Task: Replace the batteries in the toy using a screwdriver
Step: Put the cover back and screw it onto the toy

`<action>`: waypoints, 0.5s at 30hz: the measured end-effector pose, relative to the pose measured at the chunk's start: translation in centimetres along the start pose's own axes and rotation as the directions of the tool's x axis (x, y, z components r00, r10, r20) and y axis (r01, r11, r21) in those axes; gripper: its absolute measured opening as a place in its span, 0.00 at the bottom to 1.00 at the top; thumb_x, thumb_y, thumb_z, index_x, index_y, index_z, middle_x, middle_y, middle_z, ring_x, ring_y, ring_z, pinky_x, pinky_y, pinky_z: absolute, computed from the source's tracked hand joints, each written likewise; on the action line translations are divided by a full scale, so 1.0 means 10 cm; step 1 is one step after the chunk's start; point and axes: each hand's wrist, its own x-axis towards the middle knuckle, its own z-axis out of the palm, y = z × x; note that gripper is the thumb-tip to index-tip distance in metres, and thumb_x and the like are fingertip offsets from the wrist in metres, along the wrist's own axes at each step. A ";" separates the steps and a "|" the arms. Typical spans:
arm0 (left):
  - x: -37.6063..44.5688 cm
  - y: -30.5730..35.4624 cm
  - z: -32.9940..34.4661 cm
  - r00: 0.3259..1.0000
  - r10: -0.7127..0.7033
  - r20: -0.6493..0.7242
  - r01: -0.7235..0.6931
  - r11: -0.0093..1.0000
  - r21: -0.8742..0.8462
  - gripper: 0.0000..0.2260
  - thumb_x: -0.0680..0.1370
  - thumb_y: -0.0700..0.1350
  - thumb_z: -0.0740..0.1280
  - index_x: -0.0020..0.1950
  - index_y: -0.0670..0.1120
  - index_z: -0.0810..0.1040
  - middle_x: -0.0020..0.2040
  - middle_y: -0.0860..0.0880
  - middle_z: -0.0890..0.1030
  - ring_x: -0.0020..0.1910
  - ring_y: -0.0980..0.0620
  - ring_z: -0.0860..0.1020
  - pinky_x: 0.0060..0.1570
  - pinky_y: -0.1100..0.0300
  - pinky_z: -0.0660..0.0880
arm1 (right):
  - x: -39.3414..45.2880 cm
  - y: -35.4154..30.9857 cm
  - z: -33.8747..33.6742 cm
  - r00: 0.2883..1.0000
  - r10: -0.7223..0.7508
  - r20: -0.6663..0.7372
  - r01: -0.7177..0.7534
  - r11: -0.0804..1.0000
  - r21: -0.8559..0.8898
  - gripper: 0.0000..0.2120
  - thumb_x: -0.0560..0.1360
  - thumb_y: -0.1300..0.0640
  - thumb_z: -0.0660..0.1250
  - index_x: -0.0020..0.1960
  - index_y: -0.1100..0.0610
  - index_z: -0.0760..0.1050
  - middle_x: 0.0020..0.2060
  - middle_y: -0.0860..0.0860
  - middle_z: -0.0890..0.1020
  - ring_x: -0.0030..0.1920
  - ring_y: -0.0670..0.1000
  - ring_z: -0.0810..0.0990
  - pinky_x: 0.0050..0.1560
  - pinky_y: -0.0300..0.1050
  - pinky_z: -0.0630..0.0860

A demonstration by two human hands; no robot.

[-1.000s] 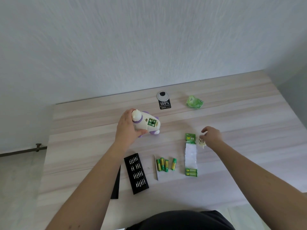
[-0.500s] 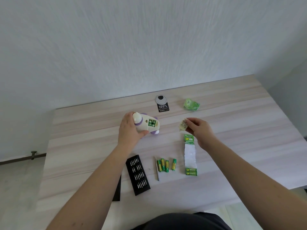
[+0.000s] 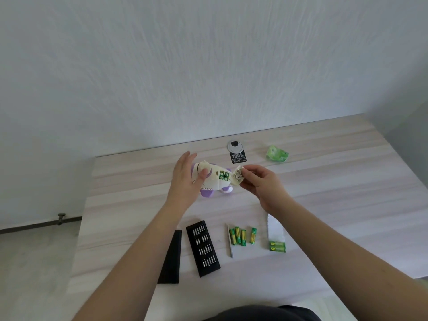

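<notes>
I see the toy (image 3: 214, 180) lying on the pale wood-grain table (image 3: 324, 181) between my two hands: a white plastic body with purple feet along its near side and a rounded white knob at its left end, and an open battery bay on top showing the green ends of batteries seated inside. My left hand (image 3: 185, 179) rests against the toy's left end with the fingers straight and spread, thumb touching the white body, gripping nothing. My right hand (image 3: 259, 184) pinches the small white battery cover (image 3: 238, 178) just beside the toy's right end; metal contacts show on the cover's inner face. Beyond my right hand a black tag (image 3: 238, 157) reads "100%", its smaller print too fine to read, below a round grey disc (image 3: 235, 146), with a crumpled green wrapper (image 3: 276, 156) farther right. Nearer me, below my left forearm, lies a black bit tray (image 3: 203, 247) with rows of silver bits, its black lid (image 3: 171, 258) to the left. A thin screwdriver (image 3: 230, 242) lies just beside four loose green-and-yellow batteries (image 3: 242, 236). Under my right wrist a white card pack (image 3: 276, 237) holds green cells marked "GP".
</notes>
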 end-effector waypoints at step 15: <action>-0.31 0.37 0.11 0.999 -0.043 0.019 0.047 0.955 -0.294 0.03 0.79 0.45 0.67 0.51 0.51 0.80 0.40 0.54 0.85 0.39 0.59 0.83 0.44 0.59 0.79 | 0.05 0.03 0.15 0.983 -0.102 0.153 0.119 0.988 -0.102 0.06 0.75 0.66 0.68 0.48 0.57 0.80 0.48 0.56 0.84 0.48 0.53 0.82 0.57 0.50 0.79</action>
